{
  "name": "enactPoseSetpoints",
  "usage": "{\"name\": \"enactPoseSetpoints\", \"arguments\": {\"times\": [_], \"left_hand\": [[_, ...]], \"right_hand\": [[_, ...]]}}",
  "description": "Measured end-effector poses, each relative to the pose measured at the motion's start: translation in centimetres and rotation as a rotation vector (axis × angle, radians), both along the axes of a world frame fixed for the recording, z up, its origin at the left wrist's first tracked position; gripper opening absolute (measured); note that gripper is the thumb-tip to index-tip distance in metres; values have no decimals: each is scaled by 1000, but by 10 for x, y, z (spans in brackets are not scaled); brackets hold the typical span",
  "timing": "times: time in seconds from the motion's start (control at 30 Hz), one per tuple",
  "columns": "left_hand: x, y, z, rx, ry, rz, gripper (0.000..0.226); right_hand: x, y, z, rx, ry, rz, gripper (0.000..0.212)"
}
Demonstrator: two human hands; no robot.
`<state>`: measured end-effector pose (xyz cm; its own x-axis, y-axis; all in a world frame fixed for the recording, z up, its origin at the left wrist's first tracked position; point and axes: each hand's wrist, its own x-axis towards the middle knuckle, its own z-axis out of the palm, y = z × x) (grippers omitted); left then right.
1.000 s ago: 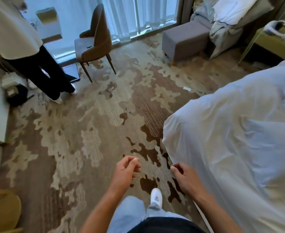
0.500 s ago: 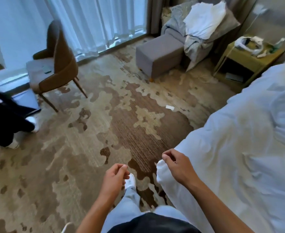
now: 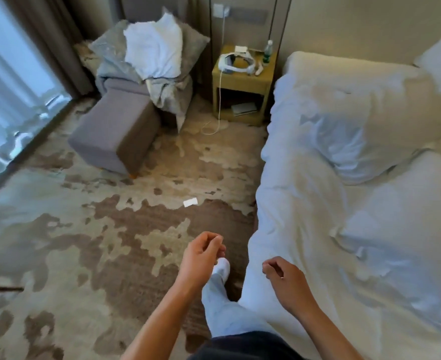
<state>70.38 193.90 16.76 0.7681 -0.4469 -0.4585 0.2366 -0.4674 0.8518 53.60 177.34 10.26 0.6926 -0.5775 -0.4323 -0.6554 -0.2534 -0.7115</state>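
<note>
My left hand (image 3: 201, 258) hangs over the patterned carpet (image 3: 84, 255), fingers loosely curled, holding nothing. My right hand (image 3: 285, 280) hovers at the near edge of the white duvet (image 3: 318, 216), fingers also loosely curled and empty. I cannot tell whether it touches the cloth. The duvet lies rumpled over the bed on the right, with a white pillow (image 3: 357, 120) on top near the head end. My leg and white shoe (image 3: 222, 268) show between the hands.
A grey ottoman (image 3: 115, 133) and an armchair piled with pillows and blankets (image 3: 151, 55) stand at the back left. A yellow bedside table (image 3: 242, 81) holds a white headset and a bottle, its cable trailing down. A white paper scrap (image 3: 190, 202) lies on the carpet. Curtains line the left wall.
The view has swung right toward the bed head; the chair and the standing person have left the frame. My right hand has let go of the duvet corner. My left hand stays empty.
</note>
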Motion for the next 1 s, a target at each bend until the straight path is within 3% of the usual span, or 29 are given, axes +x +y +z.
{"name": "enactPoseSetpoints", "arguments": {"times": [0.3,0.6,0.8,1.0], "left_hand": [[201,-92,5,110,4,-102,18],[369,-221,-34,180,90,-231,20],[459,-362,-37,174,118,-467,21],[479,-511,-19,95,97,-790,21]], "right_hand": [[211,-93,13,73,-51,-49,13],[381,-231,22,3,-100,-183,13],[426,-307,31,-7,-13,-435,12],[420,-362,36,26,40,-777,13]]}}
